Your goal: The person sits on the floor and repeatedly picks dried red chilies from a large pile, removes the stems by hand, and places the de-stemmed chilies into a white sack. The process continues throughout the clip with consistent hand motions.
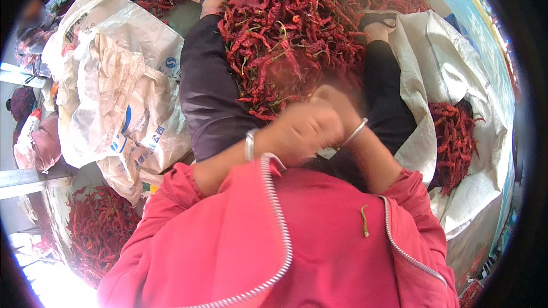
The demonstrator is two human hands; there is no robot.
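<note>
A big heap of dried red chili peppers lies between my legs. My left hand and right hand meet in front of my lap, so which is which follows from the arms: my left hand comes from the right side, its wrist in a thin silver bangle. My right hand comes from the left, a wide silver bangle on its wrist, and overlaps the other. Both are blurred by motion; whether a pepper is in either cannot be seen. A green pepper stem lies on my pink top.
White woven plastic sacks are piled at the left. An opened white sack at the right holds dried red chilies. More chilies lie at the lower left. Part of another person shows at the upper left edge.
</note>
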